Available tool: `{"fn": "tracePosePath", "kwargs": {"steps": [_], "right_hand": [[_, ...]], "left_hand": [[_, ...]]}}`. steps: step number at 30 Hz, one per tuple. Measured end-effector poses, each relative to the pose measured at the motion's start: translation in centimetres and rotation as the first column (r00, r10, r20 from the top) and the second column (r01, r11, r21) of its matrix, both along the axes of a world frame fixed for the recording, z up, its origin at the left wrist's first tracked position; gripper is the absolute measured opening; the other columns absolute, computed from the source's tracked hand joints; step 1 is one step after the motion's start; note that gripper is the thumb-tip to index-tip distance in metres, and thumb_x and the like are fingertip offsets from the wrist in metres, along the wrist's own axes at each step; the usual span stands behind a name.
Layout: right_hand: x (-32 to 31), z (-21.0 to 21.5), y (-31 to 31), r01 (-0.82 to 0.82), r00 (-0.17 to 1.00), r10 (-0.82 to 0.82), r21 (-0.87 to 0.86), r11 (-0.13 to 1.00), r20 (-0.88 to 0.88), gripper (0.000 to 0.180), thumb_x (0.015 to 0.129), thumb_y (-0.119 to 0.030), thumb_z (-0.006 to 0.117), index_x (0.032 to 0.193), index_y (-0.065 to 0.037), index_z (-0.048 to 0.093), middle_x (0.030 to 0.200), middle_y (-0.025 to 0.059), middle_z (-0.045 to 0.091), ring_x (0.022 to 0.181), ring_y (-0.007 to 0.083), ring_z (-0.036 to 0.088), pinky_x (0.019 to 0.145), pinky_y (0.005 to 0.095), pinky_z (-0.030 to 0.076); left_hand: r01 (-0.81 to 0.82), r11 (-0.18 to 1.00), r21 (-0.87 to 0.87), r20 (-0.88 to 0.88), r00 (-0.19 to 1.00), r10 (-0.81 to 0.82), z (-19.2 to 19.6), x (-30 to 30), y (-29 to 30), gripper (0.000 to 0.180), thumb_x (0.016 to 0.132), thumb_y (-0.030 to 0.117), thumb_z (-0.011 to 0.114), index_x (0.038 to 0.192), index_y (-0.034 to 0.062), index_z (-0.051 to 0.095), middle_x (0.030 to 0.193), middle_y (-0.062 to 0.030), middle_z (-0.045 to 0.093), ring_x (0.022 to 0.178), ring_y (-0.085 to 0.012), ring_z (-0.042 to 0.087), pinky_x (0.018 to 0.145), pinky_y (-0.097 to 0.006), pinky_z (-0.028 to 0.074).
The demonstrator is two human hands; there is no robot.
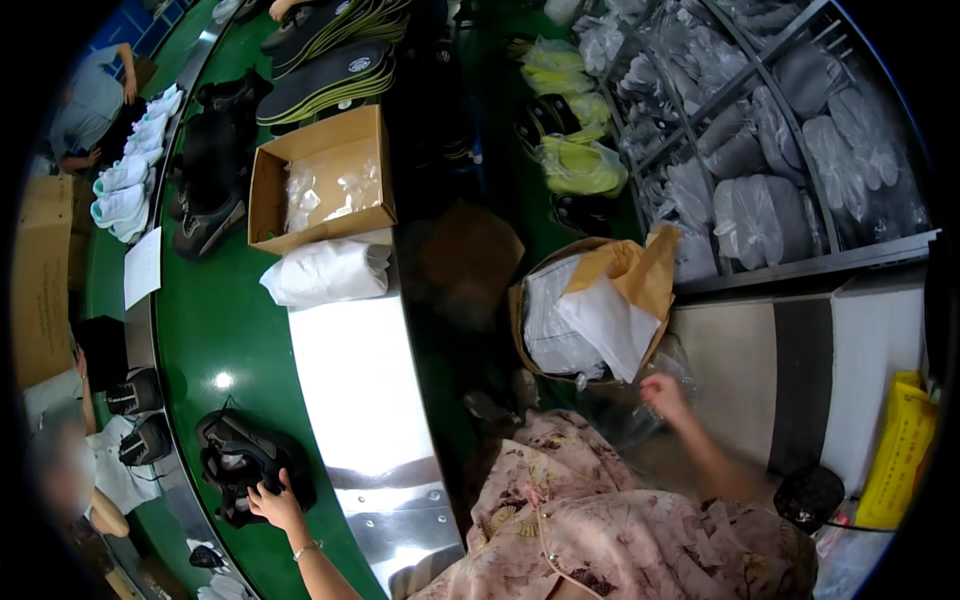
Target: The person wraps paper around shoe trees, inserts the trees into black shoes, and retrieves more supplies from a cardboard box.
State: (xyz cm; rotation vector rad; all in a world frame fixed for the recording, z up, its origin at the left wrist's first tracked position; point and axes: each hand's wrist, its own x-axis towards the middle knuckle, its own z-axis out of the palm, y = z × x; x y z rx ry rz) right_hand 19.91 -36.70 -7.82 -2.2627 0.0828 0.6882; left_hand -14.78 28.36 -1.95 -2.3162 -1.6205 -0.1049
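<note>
On the green conveyor belt at the lower left, a pair of dark hiking shoes [240, 455] stands close together. My left hand [279, 505] grips the rim of the nearer shoe, its thumb and fingers at the collar. Off to the right, my right hand [664, 394] is raised with its fingers curled, beside an open carton [518, 335] full of paper and white plastic. Clear plastic film [628, 420] lies right behind that hand; whether the fingers hold any of it I cannot make out.
A brown box [320, 232] with small clear packets and a white wrapped bundle [328, 272] sit by the metal ledge [355, 390]. Stacked insoles [330, 85] lie farther up. Right stands a rack [760, 120] of bagged shoe parts. Across the belt a co-worker [62, 465] sits.
</note>
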Motion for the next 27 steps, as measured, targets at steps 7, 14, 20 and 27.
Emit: {"fn": "tracePosePath", "kwargs": {"steps": [7, 14, 20, 27], "right_hand": [[2.3, 0.7, 7.1, -0.088, 0.996, 0.081, 0.253, 0.963, 0.039, 0.004, 0.083, -0.004, 0.055, 0.083, -0.005, 0.059, 0.067, -0.0008, 0.056, 0.057, 0.0059, 0.048, 0.047, 0.0224, 0.038], [-0.8, -0.4, 2.4, 0.129, 0.991, -0.118, 0.182, 0.975, -0.07, 0.004, 0.082, -0.006, 0.055, 0.083, -0.004, 0.058, 0.07, 0.0029, 0.056, 0.063, 0.0151, 0.05, 0.057, 0.0294, 0.039], [1.5, 3.0, 3.3, 0.083, 0.995, -0.09, 0.162, 0.983, 0.033, 0.009, 0.083, -0.006, 0.054, 0.089, -0.003, 0.06, 0.078, 0.0075, 0.059, 0.071, 0.0241, 0.054, 0.068, 0.0371, 0.042], [3.5, 0.0, 3.6, -0.071, 0.951, -0.029, 0.306, 0.949, 0.309, 0.014, 0.083, -0.006, 0.051, 0.092, 0.0, 0.061, 0.08, 0.0119, 0.062, 0.067, 0.0272, 0.057, 0.067, 0.0385, 0.048]], "left_hand": [[-0.118, 0.991, -0.064, 0.116, 0.985, 0.125, 1.4, 0.9, -1.2, 0.054, 0.068, 0.051, 0.07, 0.093, 0.0029, 0.062, 0.119, -0.0211, 0.05, 0.113, -0.0407, 0.04, 0.091, -0.048, 0.04], [-0.039, 0.996, -0.082, 0.217, 0.975, 0.056, 3.4, 1.1, -1.3, 0.059, 0.061, 0.051, 0.075, 0.091, 0.0028, 0.062, 0.126, -0.0254, 0.044, 0.124, -0.0424, 0.033, 0.083, -0.043, 0.05], [-0.068, 0.994, -0.086, 0.244, 0.966, 0.088, 3.3, 0.6, -2.6, 0.057, 0.059, 0.049, 0.076, 0.09, 0.0034, 0.062, 0.122, -0.0261, 0.048, 0.121, -0.0428, 0.036, 0.08, -0.041, 0.051], [-0.037, 0.995, -0.091, 0.294, 0.954, 0.062, 3.4, 0.8, -2.2, 0.06, 0.059, 0.049, 0.076, 0.094, 0.0023, 0.061, 0.123, -0.027, 0.046, 0.122, -0.0434, 0.035, 0.083, -0.042, 0.049]]}}
